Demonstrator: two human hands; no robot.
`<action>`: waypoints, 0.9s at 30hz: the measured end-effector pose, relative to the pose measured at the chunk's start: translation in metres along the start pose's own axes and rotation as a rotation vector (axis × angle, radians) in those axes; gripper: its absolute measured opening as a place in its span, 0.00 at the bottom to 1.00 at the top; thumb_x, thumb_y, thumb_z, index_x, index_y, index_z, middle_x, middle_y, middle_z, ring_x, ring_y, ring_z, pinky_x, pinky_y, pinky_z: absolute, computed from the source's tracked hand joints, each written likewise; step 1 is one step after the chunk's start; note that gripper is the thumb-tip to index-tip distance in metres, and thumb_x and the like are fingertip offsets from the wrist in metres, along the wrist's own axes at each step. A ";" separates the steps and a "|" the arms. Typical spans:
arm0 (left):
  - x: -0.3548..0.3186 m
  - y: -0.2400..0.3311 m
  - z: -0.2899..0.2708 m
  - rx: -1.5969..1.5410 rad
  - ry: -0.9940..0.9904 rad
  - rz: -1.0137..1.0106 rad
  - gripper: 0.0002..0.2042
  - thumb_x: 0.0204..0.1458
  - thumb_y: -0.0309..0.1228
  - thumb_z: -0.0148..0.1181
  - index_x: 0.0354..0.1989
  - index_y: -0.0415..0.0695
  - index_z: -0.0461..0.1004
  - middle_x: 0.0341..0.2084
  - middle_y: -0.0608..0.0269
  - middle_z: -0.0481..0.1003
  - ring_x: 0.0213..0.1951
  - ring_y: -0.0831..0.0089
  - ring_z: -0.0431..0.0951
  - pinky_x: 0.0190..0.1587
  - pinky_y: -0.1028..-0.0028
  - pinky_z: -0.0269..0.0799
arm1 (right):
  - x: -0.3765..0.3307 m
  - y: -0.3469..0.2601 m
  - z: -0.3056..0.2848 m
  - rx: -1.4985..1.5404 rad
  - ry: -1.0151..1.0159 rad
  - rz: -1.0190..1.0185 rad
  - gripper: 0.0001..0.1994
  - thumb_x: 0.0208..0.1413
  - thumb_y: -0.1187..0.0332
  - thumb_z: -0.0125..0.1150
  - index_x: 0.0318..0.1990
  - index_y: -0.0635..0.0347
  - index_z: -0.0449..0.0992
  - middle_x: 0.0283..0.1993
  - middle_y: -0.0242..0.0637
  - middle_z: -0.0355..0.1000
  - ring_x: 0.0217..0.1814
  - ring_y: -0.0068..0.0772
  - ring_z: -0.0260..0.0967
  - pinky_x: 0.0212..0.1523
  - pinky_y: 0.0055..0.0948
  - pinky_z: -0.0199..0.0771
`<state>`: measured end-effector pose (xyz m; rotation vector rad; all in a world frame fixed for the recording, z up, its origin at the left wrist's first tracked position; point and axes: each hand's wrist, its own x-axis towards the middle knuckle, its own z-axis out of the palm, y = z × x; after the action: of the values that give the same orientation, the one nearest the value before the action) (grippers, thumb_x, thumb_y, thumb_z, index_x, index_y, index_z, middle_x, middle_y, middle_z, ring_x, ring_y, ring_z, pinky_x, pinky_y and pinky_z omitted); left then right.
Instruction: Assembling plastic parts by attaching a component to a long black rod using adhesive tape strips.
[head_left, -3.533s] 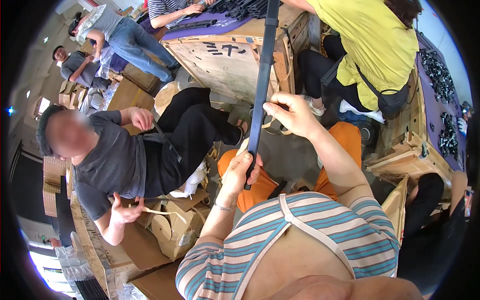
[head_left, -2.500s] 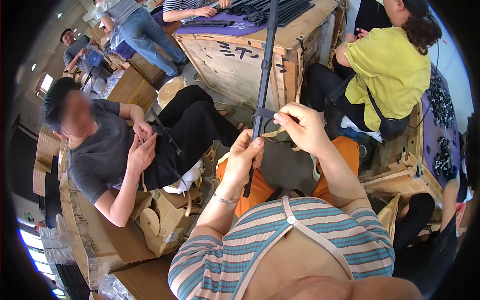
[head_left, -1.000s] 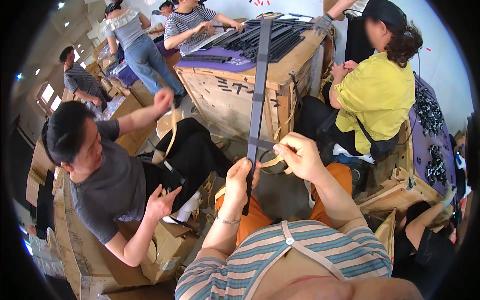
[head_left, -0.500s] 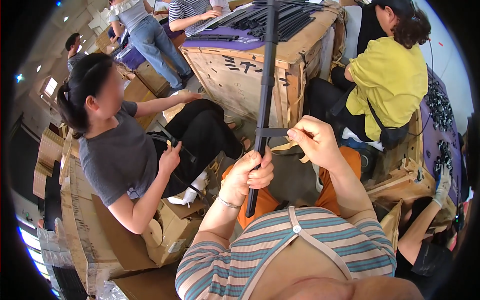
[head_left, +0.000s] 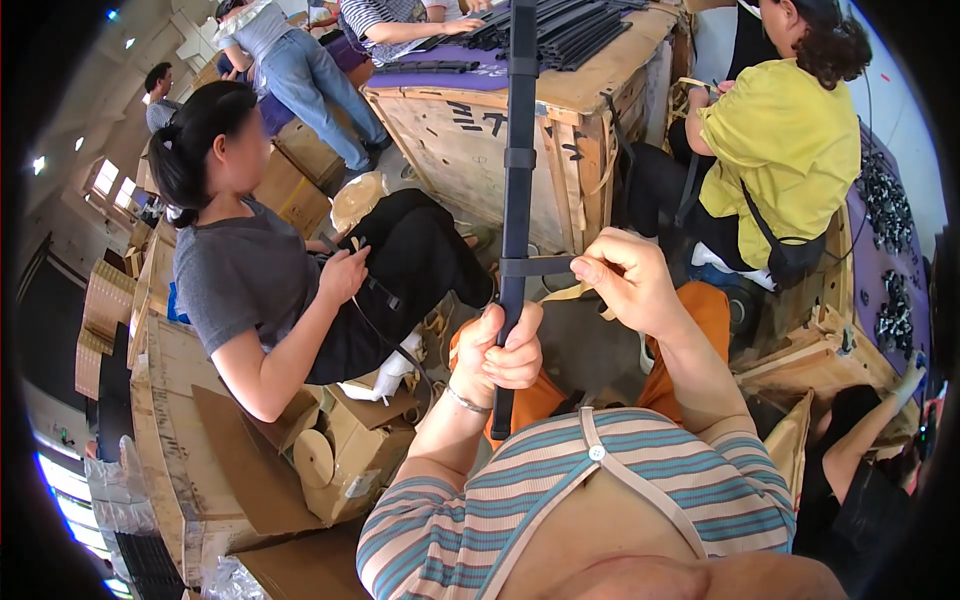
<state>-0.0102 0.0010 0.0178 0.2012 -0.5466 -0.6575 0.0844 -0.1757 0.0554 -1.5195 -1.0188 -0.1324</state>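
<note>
A long black bar (head_left: pixel 518 190) stands nearly upright before my chest, its top running out of view. Around its lower part my left hand (head_left: pixel 510 348) is closed, just above the bottom end. A black strip (head_left: pixel 540 266) goes round the bar above that hand, and its free end reaches to the right. My right hand (head_left: pixel 632 282) pinches this end between thumb and fingers, holding the strip taut. Beneath it hangs a narrow beige strip (head_left: pixel 566 293); whether it is joined to the black one I cannot tell. More black bands circle the bar higher up.
A wooden crate (head_left: pixel 450 150) ahead carries a purple cover and black bars (head_left: pixel 590 40). A person in grey (head_left: pixel 250 270) sits at left, a person in yellow (head_left: pixel 780 170) at right. An open cardboard box (head_left: pixel 350 450) stands lower left. Small black parts (head_left: pixel 893 310) lie far right.
The bar has swung slightly left at its top and stands straighter. My hands keep their grips. The person in grey has brought both hands together; the person in yellow has raised a hand.
</note>
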 end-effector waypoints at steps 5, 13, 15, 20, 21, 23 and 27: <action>0.004 -0.003 -0.002 -0.038 -0.145 -0.026 0.20 0.55 0.47 0.47 0.24 0.42 0.57 0.06 0.77 0.53 0.07 0.89 0.51 0.08 0.87 0.48 | -0.002 -0.001 0.005 0.100 -0.037 0.088 0.12 0.52 0.67 0.58 0.21 0.65 0.70 0.20 0.30 0.61 0.21 0.18 0.55 0.22 0.20 0.54; 0.002 -0.003 -0.004 0.026 -0.017 0.043 0.20 0.56 0.47 0.45 0.24 0.41 0.57 0.06 0.76 0.54 0.08 0.88 0.52 0.08 0.88 0.49 | -0.012 -0.004 -0.001 -0.042 0.044 -0.014 0.12 0.50 0.67 0.61 0.22 0.67 0.70 0.19 0.30 0.59 0.18 0.17 0.53 0.18 0.20 0.52; 0.001 -0.003 -0.003 0.049 0.038 0.026 0.20 0.56 0.47 0.45 0.23 0.41 0.57 0.06 0.76 0.54 0.08 0.88 0.53 0.08 0.88 0.49 | -0.013 -0.002 -0.002 -0.025 0.042 0.002 0.12 0.50 0.67 0.61 0.22 0.67 0.71 0.19 0.29 0.58 0.17 0.16 0.53 0.18 0.20 0.51; 0.003 -0.003 0.001 0.036 0.030 0.041 0.20 0.56 0.47 0.45 0.23 0.41 0.57 0.06 0.75 0.54 0.08 0.89 0.53 0.08 0.88 0.49 | -0.014 0.006 0.002 0.099 -0.001 0.123 0.13 0.50 0.66 0.61 0.21 0.66 0.71 0.18 0.28 0.57 0.16 0.14 0.51 0.16 0.19 0.49; 0.003 0.000 0.001 0.024 0.019 0.049 0.20 0.56 0.47 0.45 0.23 0.41 0.57 0.06 0.75 0.54 0.08 0.88 0.53 0.08 0.88 0.50 | -0.012 0.006 0.002 0.185 -0.021 0.132 0.13 0.50 0.66 0.61 0.21 0.66 0.70 0.18 0.27 0.57 0.16 0.13 0.51 0.16 0.19 0.49; 0.000 0.001 0.000 0.030 0.046 0.055 0.20 0.56 0.46 0.46 0.23 0.41 0.58 0.07 0.75 0.55 0.08 0.88 0.53 0.08 0.87 0.49 | -0.012 0.000 0.000 0.272 -0.041 0.143 0.14 0.50 0.66 0.61 0.21 0.67 0.70 0.17 0.27 0.56 0.16 0.12 0.51 0.15 0.19 0.49; -0.003 0.004 0.000 0.270 0.232 0.092 0.19 0.56 0.44 0.47 0.25 0.40 0.61 0.08 0.73 0.55 0.08 0.86 0.52 0.08 0.87 0.47 | -0.011 -0.008 -0.010 0.176 -0.061 0.088 0.14 0.51 0.67 0.61 0.20 0.67 0.70 0.17 0.26 0.56 0.16 0.12 0.51 0.15 0.19 0.48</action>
<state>-0.0107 0.0060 0.0181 0.4972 -0.4165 -0.4617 0.0774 -0.1907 0.0572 -1.4113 -0.9841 0.0646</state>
